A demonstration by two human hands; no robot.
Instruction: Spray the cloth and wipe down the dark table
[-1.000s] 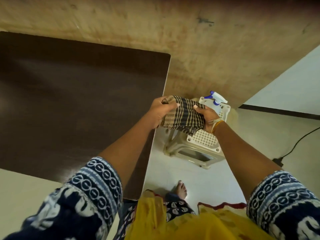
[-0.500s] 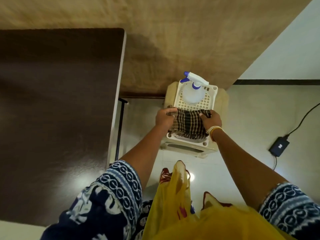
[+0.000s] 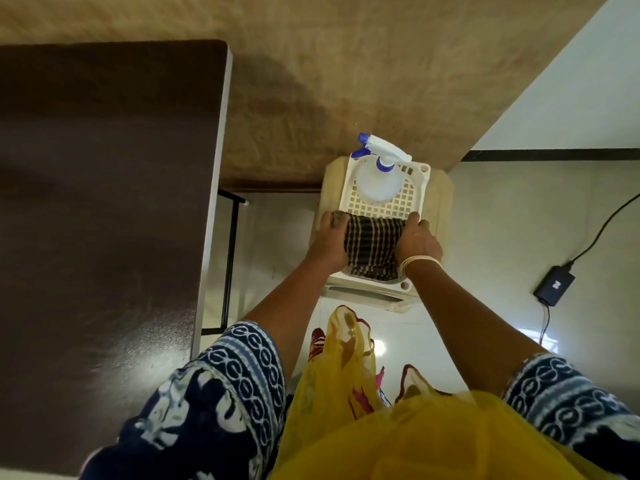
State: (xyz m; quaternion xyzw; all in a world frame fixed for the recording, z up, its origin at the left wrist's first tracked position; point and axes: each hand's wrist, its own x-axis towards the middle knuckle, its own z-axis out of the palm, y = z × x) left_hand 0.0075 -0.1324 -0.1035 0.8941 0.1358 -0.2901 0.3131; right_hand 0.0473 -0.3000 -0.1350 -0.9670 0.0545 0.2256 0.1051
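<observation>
**Cloth pinned in the basket, sprayer just beyond at 12 o'clock**

While the checked cloth (image 3: 373, 242) lies folded in the near half of the white basket (image 3: 420, 188), its long axis runs from 12 to 6 o'clock and each long edge is flanked by a hand. The left hand (image 3: 329, 242) covers the 9 o'clock edge and the right hand (image 3: 417, 242) the 3 o'clock edge; the fingers point toward 12 o'clock and seem to press or lightly hold the fabric, though whether they curl under it I cannot tell. The spray bottle (image 3: 379, 180) stands in the far half of the basket, directly at 12 o'clock from the cloth and just beyond both sets of fingertips, its nozzle aimed toward 10 o'clock. Both hands are about equally near it; the right hand, I judge, sits slightly closer to the trigger head's rear. The basket rests on a beige stool (image 3: 441, 202). The dark table (image 3: 104, 220) lies well off at 9 o'clock, so the cloth must travel that way after spraying.
</observation>
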